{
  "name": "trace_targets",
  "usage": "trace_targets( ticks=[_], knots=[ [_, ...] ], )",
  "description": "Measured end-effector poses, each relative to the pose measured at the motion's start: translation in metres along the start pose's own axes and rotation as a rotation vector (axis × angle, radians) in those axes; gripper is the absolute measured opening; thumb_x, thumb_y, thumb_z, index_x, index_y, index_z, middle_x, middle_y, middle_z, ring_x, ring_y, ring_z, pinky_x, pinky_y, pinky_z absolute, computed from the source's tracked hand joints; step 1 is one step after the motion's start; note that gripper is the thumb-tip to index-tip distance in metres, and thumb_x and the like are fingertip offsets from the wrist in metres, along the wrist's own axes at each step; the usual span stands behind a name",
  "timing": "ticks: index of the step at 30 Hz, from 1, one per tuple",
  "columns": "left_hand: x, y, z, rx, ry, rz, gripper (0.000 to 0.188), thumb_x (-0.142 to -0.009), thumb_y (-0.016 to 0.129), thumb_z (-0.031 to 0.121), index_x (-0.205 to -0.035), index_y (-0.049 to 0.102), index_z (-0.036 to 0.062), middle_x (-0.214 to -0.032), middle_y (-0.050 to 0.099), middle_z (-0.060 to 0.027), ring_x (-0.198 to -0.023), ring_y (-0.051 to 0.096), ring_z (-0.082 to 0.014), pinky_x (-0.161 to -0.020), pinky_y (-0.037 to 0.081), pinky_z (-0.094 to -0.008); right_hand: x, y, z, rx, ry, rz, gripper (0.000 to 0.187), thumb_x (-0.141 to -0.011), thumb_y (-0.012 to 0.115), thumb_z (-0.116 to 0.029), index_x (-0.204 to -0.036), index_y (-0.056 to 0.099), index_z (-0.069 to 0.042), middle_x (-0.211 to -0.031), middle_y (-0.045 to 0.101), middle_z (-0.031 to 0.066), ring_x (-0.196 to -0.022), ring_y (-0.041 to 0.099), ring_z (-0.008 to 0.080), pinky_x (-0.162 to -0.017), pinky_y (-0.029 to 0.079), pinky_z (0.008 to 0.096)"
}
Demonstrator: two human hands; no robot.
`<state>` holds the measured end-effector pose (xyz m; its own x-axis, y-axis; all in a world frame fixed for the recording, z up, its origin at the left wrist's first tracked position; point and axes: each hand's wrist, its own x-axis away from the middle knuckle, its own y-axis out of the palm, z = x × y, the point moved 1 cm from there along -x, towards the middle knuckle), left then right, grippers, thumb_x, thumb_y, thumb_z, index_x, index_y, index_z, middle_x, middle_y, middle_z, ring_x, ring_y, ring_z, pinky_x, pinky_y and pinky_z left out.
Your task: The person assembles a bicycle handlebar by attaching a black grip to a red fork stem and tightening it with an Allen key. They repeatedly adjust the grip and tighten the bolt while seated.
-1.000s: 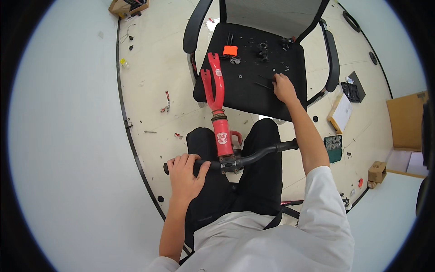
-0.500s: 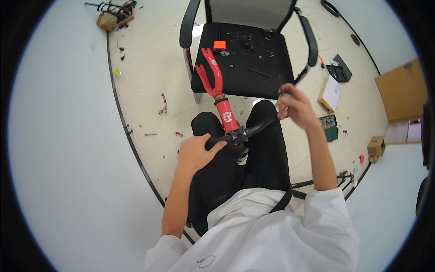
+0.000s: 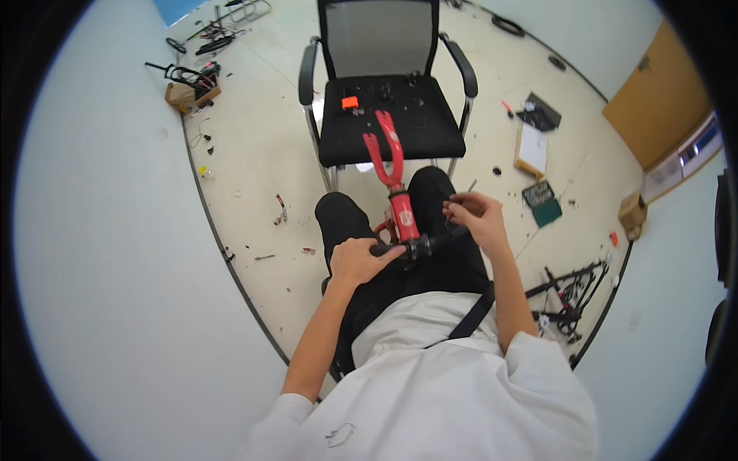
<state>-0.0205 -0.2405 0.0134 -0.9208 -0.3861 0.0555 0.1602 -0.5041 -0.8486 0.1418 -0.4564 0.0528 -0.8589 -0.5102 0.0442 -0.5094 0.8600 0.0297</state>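
Shirt and trousers: a white shirt (image 3: 453,384) nearest, then black trousers (image 3: 346,219) with both knees pointing at the chair.
Left hand: the left hand (image 3: 360,261) is closed around the left part of the black handlebar (image 3: 446,241), its thumb lying along the bar toward the stem clamp (image 3: 420,247).
Right hand: the right hand (image 3: 477,219) is raised over the bar's right part, thumb and fingertips nearly together, pinching a thin metal rod (image 3: 472,185) that sticks out past the fingers; whether this hand touches the bar I cannot tell.
Handlebar: across the thighs, with the clamp joined to the near end of a red tube (image 3: 402,215) bearing a round white emblem.
Fork: the red fork (image 3: 393,157) runs on from the tube between the knees, its two legs slanting up over the front edge of the chair seat (image 3: 338,146).
Floor at right: a black bike frame (image 3: 576,296) near the wall; farther off, an opened green case (image 3: 544,206), a small cardboard box (image 3: 633,215) by the wall, and a white sheet (image 3: 532,150) on a flat box.
Seat, left edge: an orange block (image 3: 350,102), small metal bits (image 3: 358,112) just beside it.
Seat, back edge: dark parts (image 3: 387,92) near the middle, more toward the back right corner.
Far left floor: a carton (image 3: 181,95) with dark parts in it.
Far right: a black tyre (image 3: 508,27) on the floor near the wall.
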Motion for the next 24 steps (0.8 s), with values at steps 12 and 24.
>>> trace_targets(
  ticks=[12, 24],
  knots=[
    [0.010, 0.048, 0.007, -0.120, -0.017, 0.123, 0.062, -0.086, 0.058, 0.065, -0.073, 0.078, 0.0084, -0.067, 0.069, -0.0160, -0.071, 0.070, -0.0357, -0.066, 0.056, -0.0424, 0.029, -0.005, 0.051, -0.330, 0.009, -0.136, 0.017, -0.091, 0.070, -0.003, -0.106, 0.066, 0.005, -0.096, 0.072, 0.0145, -0.088, 0.073, 0.0220, -0.077, 0.062, 0.0306],
    [-0.007, 0.042, -0.005, -0.070, -0.171, 0.193, 0.062, -0.092, 0.054, 0.062, -0.080, 0.078, 0.0064, -0.074, 0.070, -0.0206, -0.075, 0.069, -0.0409, -0.069, 0.054, -0.0473, 0.021, 0.008, 0.085, -0.565, 0.005, -0.036, 0.013, -0.093, 0.069, -0.002, -0.104, 0.067, 0.005, -0.097, 0.072, 0.0132, -0.092, 0.073, 0.0225, -0.079, 0.062, 0.0292]
  ],
)
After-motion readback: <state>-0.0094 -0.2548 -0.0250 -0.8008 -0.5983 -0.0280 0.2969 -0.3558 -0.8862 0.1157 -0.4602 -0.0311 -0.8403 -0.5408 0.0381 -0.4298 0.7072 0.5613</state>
